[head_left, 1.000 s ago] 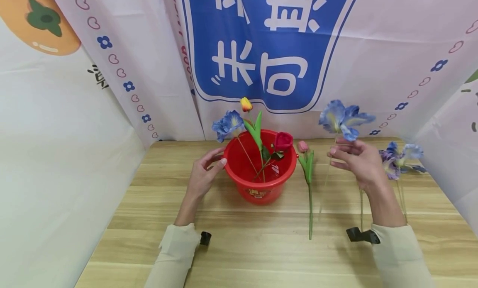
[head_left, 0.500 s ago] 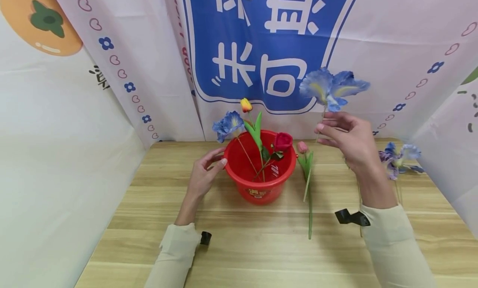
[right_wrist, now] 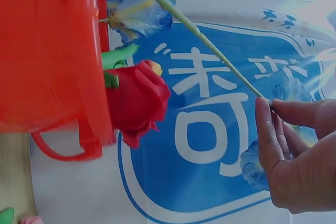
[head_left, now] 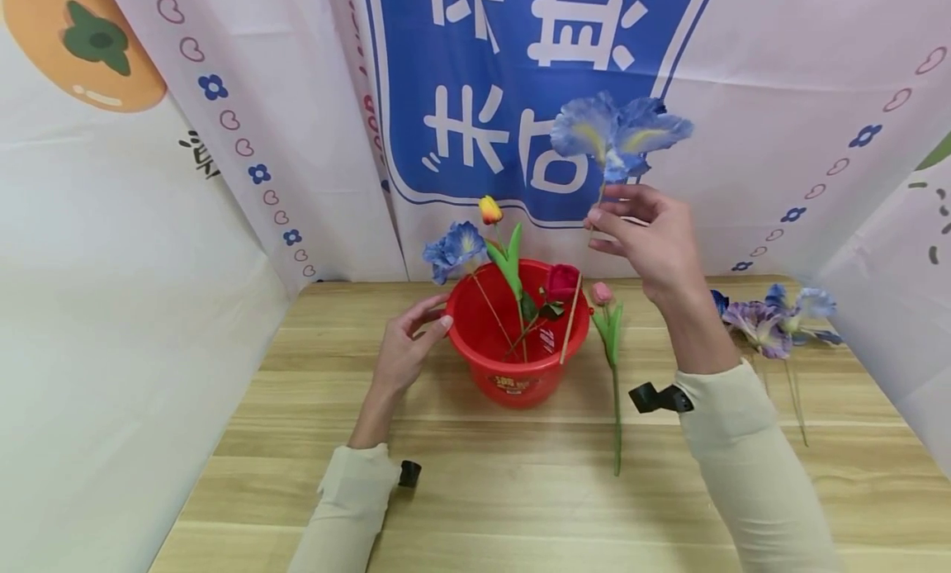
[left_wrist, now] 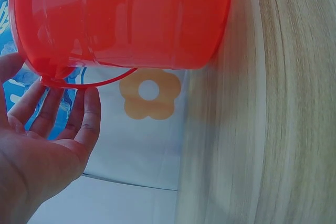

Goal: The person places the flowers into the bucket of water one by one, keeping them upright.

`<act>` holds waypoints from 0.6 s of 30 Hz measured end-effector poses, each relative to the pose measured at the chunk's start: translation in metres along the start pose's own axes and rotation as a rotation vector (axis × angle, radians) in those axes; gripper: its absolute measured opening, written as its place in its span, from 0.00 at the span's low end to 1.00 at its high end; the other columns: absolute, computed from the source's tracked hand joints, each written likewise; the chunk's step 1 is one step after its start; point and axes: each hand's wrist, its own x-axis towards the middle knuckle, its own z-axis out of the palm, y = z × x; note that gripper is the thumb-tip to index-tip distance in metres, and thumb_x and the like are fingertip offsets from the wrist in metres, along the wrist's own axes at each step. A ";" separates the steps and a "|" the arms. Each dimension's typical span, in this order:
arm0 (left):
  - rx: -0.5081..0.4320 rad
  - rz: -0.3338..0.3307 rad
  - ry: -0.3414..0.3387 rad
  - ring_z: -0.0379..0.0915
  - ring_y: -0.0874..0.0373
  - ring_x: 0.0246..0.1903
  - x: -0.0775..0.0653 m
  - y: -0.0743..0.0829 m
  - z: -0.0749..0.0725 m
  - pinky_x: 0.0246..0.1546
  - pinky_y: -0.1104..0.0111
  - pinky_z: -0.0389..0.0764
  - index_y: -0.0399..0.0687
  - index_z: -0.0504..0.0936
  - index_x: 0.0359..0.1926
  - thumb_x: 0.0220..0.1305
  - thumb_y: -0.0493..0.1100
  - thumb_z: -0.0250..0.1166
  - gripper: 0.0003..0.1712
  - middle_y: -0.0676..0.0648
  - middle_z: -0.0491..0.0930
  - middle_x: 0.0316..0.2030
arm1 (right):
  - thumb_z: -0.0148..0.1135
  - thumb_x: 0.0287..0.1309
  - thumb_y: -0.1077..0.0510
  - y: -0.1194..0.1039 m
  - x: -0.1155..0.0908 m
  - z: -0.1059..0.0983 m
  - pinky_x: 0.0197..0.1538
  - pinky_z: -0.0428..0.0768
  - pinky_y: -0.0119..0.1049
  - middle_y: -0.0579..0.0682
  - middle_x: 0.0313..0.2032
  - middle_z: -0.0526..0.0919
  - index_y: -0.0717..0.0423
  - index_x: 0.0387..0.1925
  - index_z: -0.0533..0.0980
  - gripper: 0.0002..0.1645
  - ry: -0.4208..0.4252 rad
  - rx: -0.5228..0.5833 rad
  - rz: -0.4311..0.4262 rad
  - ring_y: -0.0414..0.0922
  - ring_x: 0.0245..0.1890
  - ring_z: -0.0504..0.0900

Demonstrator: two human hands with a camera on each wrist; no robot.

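Observation:
A red bucket (head_left: 513, 383) stands upright on the table. My left hand (head_left: 407, 342) holds its left rim, thumb on top and fingers at the handle (left_wrist: 100, 82), as the left wrist view shows. Inside the bucket lean a blue artificial flower (head_left: 455, 251), a yellow-red tulip (head_left: 489, 210) and a red rose (head_left: 562, 282). My right hand (head_left: 645, 234) pinches the stem (right_wrist: 202, 40) of another blue flower (head_left: 617, 135) just under its bloom. The bloom is raised in front of the backdrop, and the stem's lower end overlaps the bucket's right rim in the head view.
A pink tulip (head_left: 603, 294) lies on the wooden table (head_left: 490, 499) right of the bucket. Farther right, several purple and blue flowers (head_left: 765, 325) lie near the table's edge. Printed cloth (head_left: 743, 135) hangs behind and along the sides.
My right hand has lifted the blue flower and carried it left, so its stem now hangs over the bucket's right side. My left hand stays on the rim.

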 end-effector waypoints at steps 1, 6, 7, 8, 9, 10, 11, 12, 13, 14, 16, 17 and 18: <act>0.002 0.000 0.001 0.78 0.40 0.65 0.000 0.000 0.000 0.51 0.71 0.90 0.38 0.79 0.71 0.75 0.38 0.66 0.26 0.35 0.81 0.67 | 0.72 0.65 0.67 0.001 0.002 0.003 0.40 0.93 0.36 0.47 0.39 0.87 0.63 0.60 0.80 0.22 0.003 -0.007 -0.002 0.40 0.37 0.92; 0.007 0.000 0.005 0.79 0.43 0.64 0.000 0.002 0.001 0.57 0.54 0.90 0.39 0.80 0.70 0.75 0.40 0.67 0.25 0.36 0.82 0.66 | 0.71 0.68 0.66 0.005 0.011 0.013 0.40 0.92 0.33 0.47 0.40 0.87 0.63 0.62 0.79 0.23 0.004 -0.040 -0.008 0.40 0.38 0.91; 0.007 0.001 0.005 0.79 0.43 0.64 0.000 0.002 0.001 0.57 0.52 0.90 0.39 0.80 0.70 0.75 0.40 0.66 0.25 0.36 0.82 0.66 | 0.70 0.68 0.66 0.006 0.013 0.014 0.40 0.92 0.33 0.47 0.40 0.87 0.64 0.62 0.79 0.23 0.002 -0.046 -0.006 0.40 0.38 0.91; 0.007 0.001 0.005 0.79 0.43 0.64 0.000 0.002 0.001 0.58 0.51 0.90 0.39 0.80 0.70 0.75 0.40 0.66 0.25 0.36 0.82 0.66 | 0.70 0.68 0.65 0.008 0.014 0.016 0.40 0.92 0.33 0.47 0.39 0.87 0.64 0.62 0.79 0.23 0.000 -0.053 -0.003 0.39 0.37 0.91; 0.007 0.001 0.005 0.79 0.43 0.64 0.000 0.001 0.000 0.58 0.50 0.90 0.39 0.80 0.70 0.75 0.40 0.66 0.25 0.36 0.82 0.66 | 0.70 0.68 0.65 0.009 0.016 0.018 0.40 0.92 0.33 0.48 0.39 0.87 0.64 0.63 0.79 0.23 -0.003 -0.060 -0.001 0.39 0.37 0.91; 0.008 0.000 0.004 0.79 0.43 0.64 0.000 0.001 0.000 0.57 0.51 0.90 0.39 0.80 0.70 0.75 0.40 0.66 0.25 0.36 0.82 0.66 | 0.70 0.68 0.65 0.011 0.017 0.020 0.40 0.92 0.33 0.48 0.39 0.87 0.64 0.63 0.79 0.23 -0.006 -0.068 0.003 0.39 0.37 0.91; 0.010 -0.001 0.003 0.79 0.43 0.64 0.000 0.001 0.000 0.57 0.52 0.90 0.39 0.80 0.70 0.75 0.40 0.66 0.26 0.36 0.82 0.66 | 0.70 0.68 0.65 0.013 0.019 0.022 0.40 0.92 0.33 0.48 0.40 0.87 0.64 0.62 0.80 0.23 -0.008 -0.079 0.007 0.39 0.37 0.91; 0.011 -0.001 0.001 0.79 0.42 0.64 0.000 0.001 0.000 0.57 0.52 0.90 0.39 0.80 0.70 0.75 0.40 0.66 0.26 0.36 0.82 0.66 | 0.70 0.69 0.65 0.015 0.020 0.024 0.40 0.92 0.33 0.48 0.40 0.87 0.63 0.63 0.80 0.22 -0.011 -0.090 0.011 0.39 0.37 0.91; 0.011 -0.001 0.000 0.79 0.42 0.65 0.000 0.001 0.000 0.57 0.53 0.90 0.39 0.80 0.70 0.75 0.40 0.66 0.26 0.36 0.82 0.66 | 0.70 0.69 0.65 0.017 0.021 0.026 0.41 0.92 0.34 0.48 0.40 0.87 0.63 0.62 0.80 0.22 -0.012 -0.102 0.015 0.38 0.37 0.91; 0.011 -0.001 -0.001 0.79 0.42 0.65 0.000 0.000 0.000 0.57 0.54 0.90 0.39 0.80 0.70 0.75 0.40 0.66 0.26 0.36 0.82 0.66 | 0.70 0.69 0.65 0.019 0.022 0.027 0.42 0.92 0.35 0.48 0.40 0.87 0.63 0.62 0.80 0.22 -0.015 -0.106 0.022 0.38 0.38 0.91; 0.010 -0.001 -0.003 0.79 0.42 0.65 0.000 -0.001 0.000 0.56 0.58 0.91 0.39 0.80 0.70 0.75 0.40 0.66 0.26 0.36 0.82 0.67 | 0.70 0.70 0.64 0.023 0.022 0.031 0.43 0.92 0.36 0.48 0.40 0.87 0.63 0.62 0.80 0.21 -0.019 -0.133 0.034 0.38 0.38 0.91; 0.008 0.000 -0.004 0.78 0.41 0.65 0.000 -0.001 0.000 0.55 0.60 0.91 0.39 0.80 0.70 0.75 0.40 0.66 0.26 0.36 0.81 0.67 | 0.69 0.70 0.64 0.025 0.023 0.033 0.43 0.92 0.36 0.49 0.41 0.87 0.63 0.62 0.80 0.21 -0.022 -0.148 0.040 0.38 0.38 0.91; 0.005 0.001 -0.003 0.78 0.41 0.65 0.000 -0.001 0.000 0.54 0.62 0.91 0.38 0.79 0.70 0.75 0.39 0.66 0.26 0.35 0.81 0.67 | 0.69 0.71 0.64 0.027 0.023 0.035 0.44 0.92 0.38 0.50 0.41 0.87 0.62 0.62 0.80 0.21 -0.025 -0.159 0.047 0.38 0.39 0.91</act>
